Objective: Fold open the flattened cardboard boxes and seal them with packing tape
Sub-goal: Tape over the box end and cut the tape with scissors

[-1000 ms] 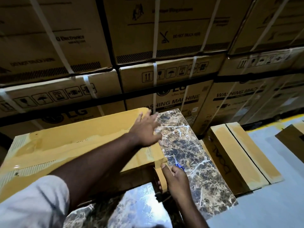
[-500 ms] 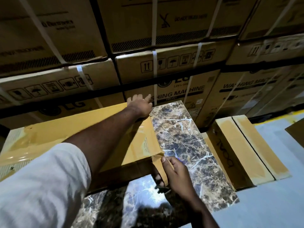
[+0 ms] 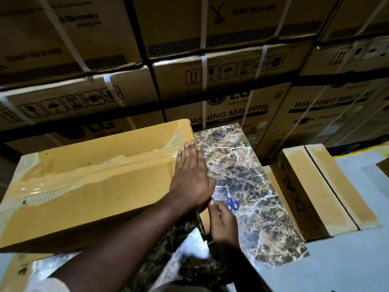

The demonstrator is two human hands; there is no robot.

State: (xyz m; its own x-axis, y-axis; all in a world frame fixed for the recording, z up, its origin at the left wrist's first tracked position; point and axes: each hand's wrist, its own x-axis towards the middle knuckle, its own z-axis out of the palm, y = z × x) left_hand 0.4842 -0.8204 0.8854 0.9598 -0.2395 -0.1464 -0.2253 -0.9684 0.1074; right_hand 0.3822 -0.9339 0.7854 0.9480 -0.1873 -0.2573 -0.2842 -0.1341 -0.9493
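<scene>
A long yellow-brown cardboard box (image 3: 90, 199) lies closed on the marble-patterned table (image 3: 259, 224). Clear packing tape (image 3: 101, 168) runs along its top seam and over the right end. My left hand (image 3: 189, 175) lies flat on the box's right end, fingers straight, pressing on the tape there. My right hand (image 3: 223, 220) is at the box's near right corner with curled fingers, pinching the tape end that hangs over the edge. The tape roll is not visible.
Small blue-handled scissors (image 3: 231, 202) lie on the table just right of my hands. Two taped long boxes (image 3: 315, 186) stand on the grey floor to the right. Strapped washing-machine cartons (image 3: 231, 81) form a wall right behind the table.
My left hand slid back from the box's far right corner to the middle of the right end, smoothing the tape. My right hand stayed at the near corner.
</scene>
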